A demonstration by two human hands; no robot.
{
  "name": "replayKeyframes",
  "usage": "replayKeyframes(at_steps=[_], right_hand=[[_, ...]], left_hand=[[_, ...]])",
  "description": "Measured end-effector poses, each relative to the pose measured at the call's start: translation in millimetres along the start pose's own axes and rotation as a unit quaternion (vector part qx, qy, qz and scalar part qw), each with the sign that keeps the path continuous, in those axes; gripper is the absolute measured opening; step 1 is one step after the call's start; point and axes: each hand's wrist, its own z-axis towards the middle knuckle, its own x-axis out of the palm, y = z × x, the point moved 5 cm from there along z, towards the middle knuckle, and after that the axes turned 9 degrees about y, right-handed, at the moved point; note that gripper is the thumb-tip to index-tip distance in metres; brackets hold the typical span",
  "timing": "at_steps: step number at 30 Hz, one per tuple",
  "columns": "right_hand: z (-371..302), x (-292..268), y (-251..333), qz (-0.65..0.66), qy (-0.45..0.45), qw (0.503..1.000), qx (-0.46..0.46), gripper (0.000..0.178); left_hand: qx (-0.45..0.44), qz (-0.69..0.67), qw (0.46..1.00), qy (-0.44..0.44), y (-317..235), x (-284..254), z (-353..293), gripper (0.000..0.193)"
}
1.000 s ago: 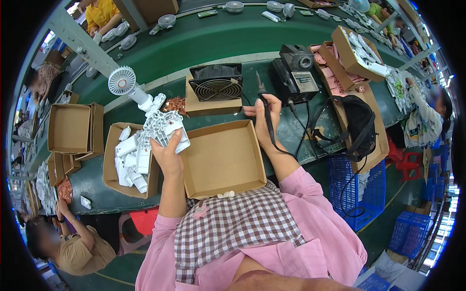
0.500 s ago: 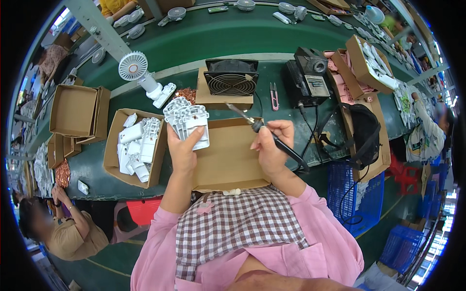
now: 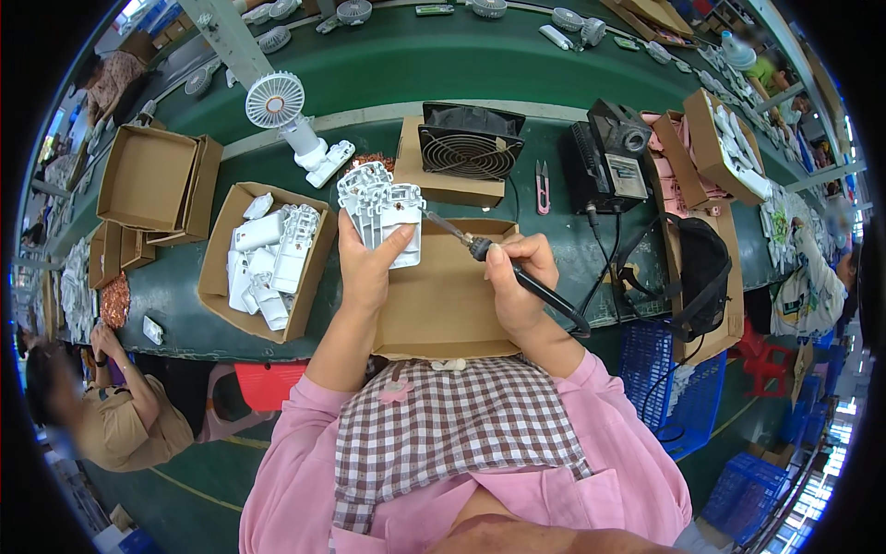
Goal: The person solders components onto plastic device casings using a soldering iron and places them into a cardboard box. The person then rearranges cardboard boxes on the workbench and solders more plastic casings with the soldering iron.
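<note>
My left hand is closed around a fanned bunch of white plastic fan housings, with the thumb lying across the front one. Small copper-coloured spots show on the housings. In my right hand is a soldering iron, gripped like a pen by its black handle. Its metal tip points up and left, close beside the front housing's right edge; whether they touch I cannot tell. Below both hands lies a shallow cardboard tray, its visible inside bare.
Left stands a carton of white housings, with a small white fan behind. A black box fan faces me. Pink snips, a soldering station and a black bag are rightward. Another person sits left.
The soldering iron's tip has come closer to the housings in my left hand. My right fingers have drawn in around the handle. The whole view has shifted slightly.
</note>
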Motion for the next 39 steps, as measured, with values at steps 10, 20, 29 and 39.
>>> replayKeyframes(at_steps=[10,20,29,39], right_hand=[[-1,-2,-4,0.013,-0.003,0.999,-0.034,0.018],[-6,-8,-4,0.056,-0.029,0.997,-0.036,0.018],[-8,-13,-6,0.046,-0.021,0.998,-0.028,0.018],[-8,-14,-7,0.048,-0.022,0.998,-0.020,0.018]], left_hand=[[-0.008,-0.009,1.000,-0.014,0,-3,0,0.058],[0.060,0.322,0.930,-0.166,-45,-51,77,0.075],[0.009,0.464,0.871,-0.164,-11,-56,84,0.083],[0.006,0.539,0.826,-0.163,-13,-34,81,0.090]])
